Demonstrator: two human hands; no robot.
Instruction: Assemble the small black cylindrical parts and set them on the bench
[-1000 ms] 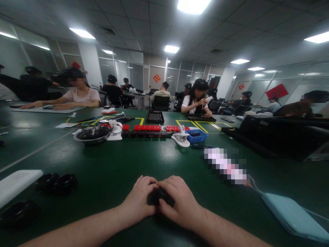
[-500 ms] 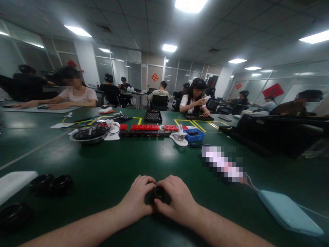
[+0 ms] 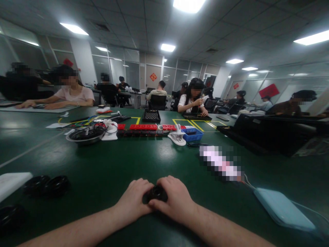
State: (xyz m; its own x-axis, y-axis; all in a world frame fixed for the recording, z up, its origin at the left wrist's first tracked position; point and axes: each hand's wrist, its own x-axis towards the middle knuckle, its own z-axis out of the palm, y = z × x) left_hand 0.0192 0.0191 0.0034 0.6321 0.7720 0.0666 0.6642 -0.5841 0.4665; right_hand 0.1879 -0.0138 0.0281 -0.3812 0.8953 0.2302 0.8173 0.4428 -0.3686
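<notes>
**Black ring caught between your hands, the right hand wrapped further round it**

Your grip is a two-handed cup, and the black ring lies inside it. Your right hand is bent around the ring's right side, index finger over the far edge and thumb under the near edge, so it pinches the ring between them. Your left hand closes on the left side with fingers and thumb in a C; shadow and the ring's own black hide how much of it presses on the surface.

The relation to mind is which hand owns the ring. It lies towards the right fingertips, so the right looks the nearer and surer hold, and any turn or shift would probably be best led from there, the left serving as a stop. Being round, the ring shows no long axis to line up; its hollow centre opens back towards you, between the two thumbs.

Left of the grip and well apart from it, a pair of black rings sits on the table beside a white slab, with a third black ring closer to you. Right of the grip lies a pale blue block, well apart too.
</notes>
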